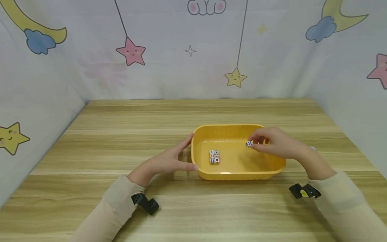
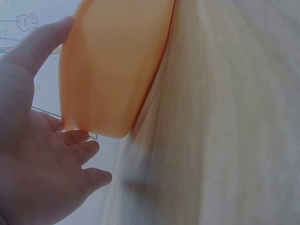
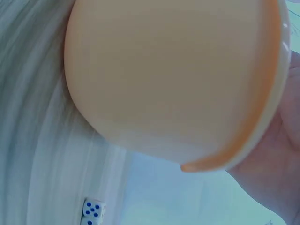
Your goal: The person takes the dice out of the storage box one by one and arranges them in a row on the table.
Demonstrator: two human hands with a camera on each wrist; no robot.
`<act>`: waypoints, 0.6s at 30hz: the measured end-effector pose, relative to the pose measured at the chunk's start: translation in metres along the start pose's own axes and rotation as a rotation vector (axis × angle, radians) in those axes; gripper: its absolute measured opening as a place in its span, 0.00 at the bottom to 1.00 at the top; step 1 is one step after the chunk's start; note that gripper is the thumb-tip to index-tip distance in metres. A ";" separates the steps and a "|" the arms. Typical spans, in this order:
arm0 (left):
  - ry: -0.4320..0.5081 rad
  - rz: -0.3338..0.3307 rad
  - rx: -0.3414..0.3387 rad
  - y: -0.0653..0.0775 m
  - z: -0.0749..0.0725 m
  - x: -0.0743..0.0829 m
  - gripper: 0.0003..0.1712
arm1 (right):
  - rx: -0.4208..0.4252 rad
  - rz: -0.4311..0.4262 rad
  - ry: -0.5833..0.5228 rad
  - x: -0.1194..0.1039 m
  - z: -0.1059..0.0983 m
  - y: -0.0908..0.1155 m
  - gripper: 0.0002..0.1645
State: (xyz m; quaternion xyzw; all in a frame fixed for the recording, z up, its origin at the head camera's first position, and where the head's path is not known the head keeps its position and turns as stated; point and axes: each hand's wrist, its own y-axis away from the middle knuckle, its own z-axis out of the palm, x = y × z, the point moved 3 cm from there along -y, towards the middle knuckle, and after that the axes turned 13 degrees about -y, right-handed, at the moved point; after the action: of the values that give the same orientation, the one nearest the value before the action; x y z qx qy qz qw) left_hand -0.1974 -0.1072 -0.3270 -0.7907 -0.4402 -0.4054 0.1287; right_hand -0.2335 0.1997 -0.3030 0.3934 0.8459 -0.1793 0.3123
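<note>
A yellow plastic bin stands on the table. My left hand rests against its left end, thumb at the near corner and forefinger stretched along the side; in the left wrist view the other fingers bend loosely near the bin's lower corner. Inside, toward the left, several white dice sit packed together in a small block. Over the right part of the bin, my right hand pinches one white die with blue dots between thumb and fingertips. The bin's wall hides those fingertips in the right wrist view.
Past my right wrist, more white dice lie on the wooden table, mostly hidden by the arm in the head view. A light patterned curtain encloses the table's back and sides.
</note>
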 end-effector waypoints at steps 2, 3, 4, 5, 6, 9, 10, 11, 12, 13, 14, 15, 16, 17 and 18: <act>-0.003 0.000 0.001 0.000 0.000 0.000 0.59 | 0.015 -0.001 0.005 0.001 -0.003 0.002 0.07; 0.000 -0.001 0.000 0.000 0.000 0.000 0.59 | 0.023 0.006 0.005 0.002 -0.004 0.004 0.07; -0.001 -0.002 -0.001 0.000 0.000 -0.001 0.60 | 0.027 0.011 0.008 0.003 -0.006 0.005 0.07; -0.001 -0.002 -0.001 0.000 0.000 -0.001 0.59 | 0.033 0.017 0.009 0.004 -0.007 0.006 0.07; -0.003 -0.001 0.000 0.000 0.000 -0.001 0.59 | 0.039 0.020 0.011 0.004 -0.009 0.007 0.07; -0.013 0.000 0.001 0.000 0.000 0.000 0.59 | 0.055 0.020 0.009 0.006 -0.015 0.012 0.07; -0.018 -0.001 0.003 0.000 0.000 0.001 0.59 | 0.061 0.020 0.009 0.006 -0.017 0.013 0.06; -0.021 -0.002 0.003 0.000 0.000 0.001 0.59 | 0.067 0.022 0.006 0.007 -0.020 0.015 0.06; -0.027 -0.004 0.006 0.000 -0.001 0.001 0.59 | 0.072 0.028 0.006 0.007 -0.021 0.017 0.06; -0.030 -0.010 0.008 0.000 -0.001 0.002 0.59 | 0.077 0.034 0.006 0.008 -0.023 0.018 0.07; -0.035 -0.016 0.008 0.000 -0.001 0.002 0.59 | 0.081 0.040 0.006 0.009 -0.025 0.020 0.07; -0.040 -0.024 0.009 0.000 -0.001 0.002 0.59 | 0.085 0.052 0.008 0.010 -0.027 0.022 0.07; -0.044 -0.029 0.009 0.000 -0.001 0.003 0.59 | 0.089 0.057 0.007 0.011 -0.029 0.024 0.08; -0.046 -0.034 0.009 0.000 -0.001 0.003 0.59 | 0.094 0.063 0.009 0.013 -0.030 0.026 0.08; -0.047 -0.040 0.010 0.000 -0.001 0.002 0.59 | 0.096 0.069 0.010 0.014 -0.032 0.028 0.08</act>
State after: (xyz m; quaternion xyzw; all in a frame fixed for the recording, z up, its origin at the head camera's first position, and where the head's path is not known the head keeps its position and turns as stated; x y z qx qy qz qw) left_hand -0.1971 -0.1065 -0.3244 -0.7907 -0.4606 -0.3869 0.1139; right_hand -0.2312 0.2427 -0.2907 0.4378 0.8237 -0.2069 0.2950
